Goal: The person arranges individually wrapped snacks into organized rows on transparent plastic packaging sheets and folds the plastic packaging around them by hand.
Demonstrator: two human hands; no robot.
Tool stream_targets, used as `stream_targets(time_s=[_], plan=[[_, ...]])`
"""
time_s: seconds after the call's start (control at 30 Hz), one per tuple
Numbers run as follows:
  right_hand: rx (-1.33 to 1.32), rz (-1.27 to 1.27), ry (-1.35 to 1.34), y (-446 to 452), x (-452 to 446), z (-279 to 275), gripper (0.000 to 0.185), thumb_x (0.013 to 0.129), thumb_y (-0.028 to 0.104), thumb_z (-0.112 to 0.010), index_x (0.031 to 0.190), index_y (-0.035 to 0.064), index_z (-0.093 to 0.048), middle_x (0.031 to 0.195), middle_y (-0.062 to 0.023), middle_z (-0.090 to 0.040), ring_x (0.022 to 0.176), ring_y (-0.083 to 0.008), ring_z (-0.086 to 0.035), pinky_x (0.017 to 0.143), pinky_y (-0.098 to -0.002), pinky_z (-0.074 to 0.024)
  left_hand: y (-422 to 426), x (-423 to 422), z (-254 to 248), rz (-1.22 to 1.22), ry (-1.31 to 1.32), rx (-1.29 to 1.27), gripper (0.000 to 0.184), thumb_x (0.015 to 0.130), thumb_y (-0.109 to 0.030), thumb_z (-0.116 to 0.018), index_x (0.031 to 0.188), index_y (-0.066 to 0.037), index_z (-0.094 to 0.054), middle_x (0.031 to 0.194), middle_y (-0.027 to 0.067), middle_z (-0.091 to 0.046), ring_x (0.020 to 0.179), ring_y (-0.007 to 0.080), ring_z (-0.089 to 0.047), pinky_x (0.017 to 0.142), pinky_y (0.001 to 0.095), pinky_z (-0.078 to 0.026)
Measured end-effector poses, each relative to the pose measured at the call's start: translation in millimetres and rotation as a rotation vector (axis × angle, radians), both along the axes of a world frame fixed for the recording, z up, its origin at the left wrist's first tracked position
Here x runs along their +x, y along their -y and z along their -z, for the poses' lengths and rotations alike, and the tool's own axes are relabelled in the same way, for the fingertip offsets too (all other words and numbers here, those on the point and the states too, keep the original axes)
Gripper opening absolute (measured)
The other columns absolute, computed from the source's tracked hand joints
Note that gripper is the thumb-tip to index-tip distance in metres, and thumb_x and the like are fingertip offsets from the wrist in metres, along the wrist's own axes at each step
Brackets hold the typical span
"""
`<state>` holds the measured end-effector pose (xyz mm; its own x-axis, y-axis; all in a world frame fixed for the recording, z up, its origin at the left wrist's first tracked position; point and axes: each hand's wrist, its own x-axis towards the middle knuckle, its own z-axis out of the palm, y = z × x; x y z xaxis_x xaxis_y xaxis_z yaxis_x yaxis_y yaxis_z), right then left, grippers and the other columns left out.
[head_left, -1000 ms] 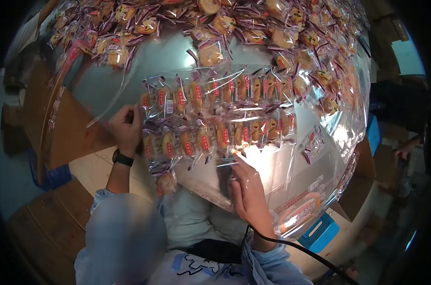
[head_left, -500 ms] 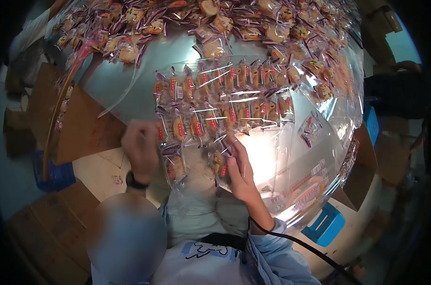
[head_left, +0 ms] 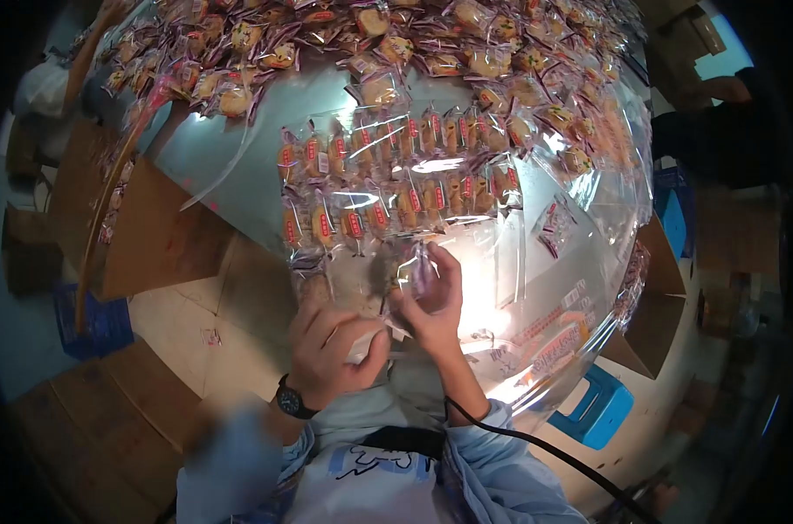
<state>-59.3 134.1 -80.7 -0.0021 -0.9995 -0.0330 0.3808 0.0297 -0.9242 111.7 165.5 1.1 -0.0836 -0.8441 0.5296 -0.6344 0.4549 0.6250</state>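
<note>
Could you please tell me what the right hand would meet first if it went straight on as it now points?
The right hand would probably meet the nearer full row of wrapped snacks first, though depth is unclear.

You've got pale beige floor left of centre, brown cardboard lower left, blue plastic stool lower right, white glare mid-frame.
</note>
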Motion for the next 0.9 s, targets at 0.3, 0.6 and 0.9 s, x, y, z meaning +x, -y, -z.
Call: stream_targets(time_s=[0.3,0.6,0.9], plan=[[0.125,-0.157,-0.178,-4.8,-33.3,-21.5,0.061,0.096,0.003,-0.058,0.155,0.0000,-0.041,0.139,-0.0127,-0.056,0.130,-0.0227,-0.054,0.113,-0.0362,-0.0394,-16.5,-35.8,11.5,0.080,-0.103,0.503,0.052,0.081,-0.012,-0.082,0.127,0.000,-0.059,0.122,0.0219,-0.062,0.103,0.0371,-0.063,0.082,0.0409,-0.053],[0.478,-0.336,0.120,-5.0,-66.0,-0.7,0.045,0.107,0.018,-0.057,0.147,0.0012,-0.046,0.135,-0.0136,-0.058,0.124,-0.0188,-0.057,0.106,-0.0328,-0.0456,-46.5,-75.8,47.5,0.085,-1.043,0.777,0.048,0.096,-0.001,-0.070,0.137,-0.001,-0.047,0.143,0.0168,-0.053,0.119,0.0226,-0.060,0.097,0.0372,-0.054],[0.077,-0.244,-0.284,-1.9,-59.1,-42.7,0.070,0.092,0.001,-0.075,0.154,0.0018,-0.042,0.140,-0.0104,-0.058,0.114,-0.0147,-0.062,0.092,-0.0289,-0.0540,-7.7,-72.9,61.5,0.162,-0.564,0.505,0.037,0.086,0.004,-0.074,0.122,0.000,-0.068,0.133,0.0186,-0.065,0.125,0.0297,-0.063,0.103,0.0382,-0.051]])
